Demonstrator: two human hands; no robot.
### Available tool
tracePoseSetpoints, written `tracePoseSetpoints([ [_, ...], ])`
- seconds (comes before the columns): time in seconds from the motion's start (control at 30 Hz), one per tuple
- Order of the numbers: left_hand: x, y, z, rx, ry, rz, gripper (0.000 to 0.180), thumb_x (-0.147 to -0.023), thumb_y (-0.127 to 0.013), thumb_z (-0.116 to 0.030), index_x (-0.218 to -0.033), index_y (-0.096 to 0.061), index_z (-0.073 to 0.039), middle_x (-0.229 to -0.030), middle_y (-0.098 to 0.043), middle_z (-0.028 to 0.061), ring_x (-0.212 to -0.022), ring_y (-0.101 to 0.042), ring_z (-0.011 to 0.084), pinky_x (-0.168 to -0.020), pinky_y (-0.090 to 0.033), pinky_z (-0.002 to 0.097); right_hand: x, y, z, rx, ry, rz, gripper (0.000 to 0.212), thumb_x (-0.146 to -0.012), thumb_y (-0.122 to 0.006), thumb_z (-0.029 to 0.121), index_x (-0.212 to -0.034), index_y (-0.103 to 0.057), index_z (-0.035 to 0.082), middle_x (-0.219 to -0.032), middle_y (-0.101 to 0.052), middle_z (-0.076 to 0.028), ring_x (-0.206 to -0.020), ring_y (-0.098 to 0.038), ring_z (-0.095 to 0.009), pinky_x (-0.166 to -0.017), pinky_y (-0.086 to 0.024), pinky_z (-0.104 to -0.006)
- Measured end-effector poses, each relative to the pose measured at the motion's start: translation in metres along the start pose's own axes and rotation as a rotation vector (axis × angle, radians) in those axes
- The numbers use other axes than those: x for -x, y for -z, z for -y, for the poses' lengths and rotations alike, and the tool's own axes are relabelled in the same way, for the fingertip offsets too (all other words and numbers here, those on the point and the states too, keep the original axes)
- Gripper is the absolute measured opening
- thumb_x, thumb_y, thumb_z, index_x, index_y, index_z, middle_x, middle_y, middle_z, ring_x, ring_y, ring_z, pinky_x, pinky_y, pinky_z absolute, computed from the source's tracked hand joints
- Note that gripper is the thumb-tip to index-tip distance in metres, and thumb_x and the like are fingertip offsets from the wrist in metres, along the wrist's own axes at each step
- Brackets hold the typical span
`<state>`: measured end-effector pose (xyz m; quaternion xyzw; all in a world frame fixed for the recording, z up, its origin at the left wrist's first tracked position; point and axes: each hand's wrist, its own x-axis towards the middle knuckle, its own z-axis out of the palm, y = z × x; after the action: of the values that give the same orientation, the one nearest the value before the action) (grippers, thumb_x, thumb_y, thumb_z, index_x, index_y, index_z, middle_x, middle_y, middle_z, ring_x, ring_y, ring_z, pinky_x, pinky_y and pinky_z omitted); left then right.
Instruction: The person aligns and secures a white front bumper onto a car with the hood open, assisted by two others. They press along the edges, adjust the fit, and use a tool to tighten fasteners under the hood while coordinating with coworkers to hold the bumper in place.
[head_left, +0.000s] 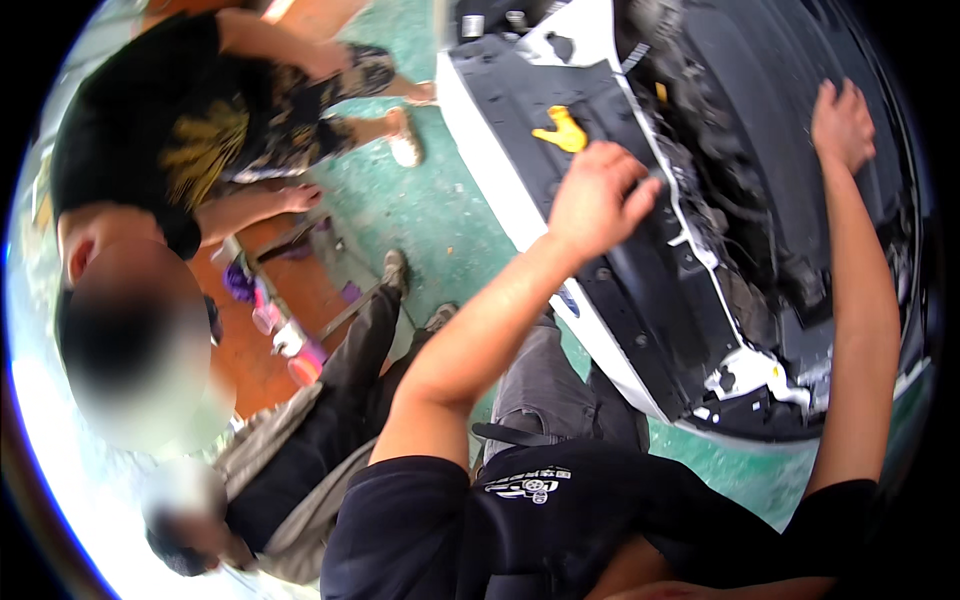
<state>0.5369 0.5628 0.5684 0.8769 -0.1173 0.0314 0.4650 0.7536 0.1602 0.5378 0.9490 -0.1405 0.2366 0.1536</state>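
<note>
Below me is the front end of a white car, with a black plastic cover (630, 250) along its white front edge (500, 190). My left hand (602, 200) is over this cover, its fingers loosely bent and the thumb apart, holding nothing visible. Just beyond its fingers, a small bright yellow piece of irregular shape (563, 130) lies on the cover; its kind is unclear. To the right, my right hand (845, 128) is at a broad dark panel (760, 90), fingers slightly spread and empty. Whether either palm presses on the surface cannot be made out.
Between cover and panel runs a gap with dark engine-bay parts (715, 190). A person in a black shirt (140, 130) stands at the left; another, in a beige jacket (265, 440), is nearer. An orange-brown surface (240, 330) with tools and bottles lies beside them on the green floor (440, 200).
</note>
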Motion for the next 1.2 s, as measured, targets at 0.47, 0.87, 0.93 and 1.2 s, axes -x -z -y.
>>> tracePoseSetpoints([
  [0.47,0.298,0.272,0.206,0.553,0.913,-1.338,0.024,-0.099,-0.073,-0.023,-0.088,-0.067,-0.003,-0.081,-0.064,0.0014,-0.071,-0.056,0.0112,-0.066,-0.045,0.0274,-0.102,-0.044,-0.126,-0.213,0.079,0.273,0.079,-0.105,-0.037,0.069,-0.159,-0.045,0.012,-0.166,-0.041,-0.013,-0.152,-0.037,-0.037,-0.122,-0.031,-0.0538],
  [0.87,0.258,0.352,0.238,0.701,1.053,-1.227,0.035,-0.094,-0.081,-0.041,-0.107,-0.074,-0.009,-0.087,-0.067,-0.0034,-0.072,-0.058,0.0081,-0.062,-0.043,0.0256,0.487,0.243,-0.089,-0.992,-0.729,0.796,0.031,-0.102,-0.055,0.018,-0.122,-0.071,-0.001,-0.11,-0.075,-0.01,-0.101,-0.07,-0.02,-0.088,-0.054,-0.0326],
  [0.93,0.23,0.346,0.233,0.784,1.004,-1.187,0.034,-0.093,-0.082,-0.04,-0.106,-0.074,-0.01,-0.087,-0.068,-0.003,-0.073,-0.059,0.0083,-0.062,-0.043,0.0253,0.556,0.286,-0.108,-0.891,-0.73,0.928,0.027,-0.099,-0.057,0.011,-0.118,-0.072,-0.001,-0.102,-0.075,-0.01,-0.092,-0.07,-0.018,-0.08,-0.055,-0.0309],
  [1.2,0.192,0.341,0.224,0.915,0.914,-1.172,0.008,-0.097,-0.07,-0.016,-0.101,-0.068,-0.009,-0.087,-0.066,-0.0017,-0.071,-0.056,0.0102,-0.058,-0.038,0.026,0.648,0.313,-0.19,-0.764,-0.985,0.879,0.026,-0.099,-0.06,0.019,-0.105,-0.071,-0.004,-0.09,-0.074,-0.013,-0.072,-0.066,-0.019,-0.065,-0.054,-0.0345],
])
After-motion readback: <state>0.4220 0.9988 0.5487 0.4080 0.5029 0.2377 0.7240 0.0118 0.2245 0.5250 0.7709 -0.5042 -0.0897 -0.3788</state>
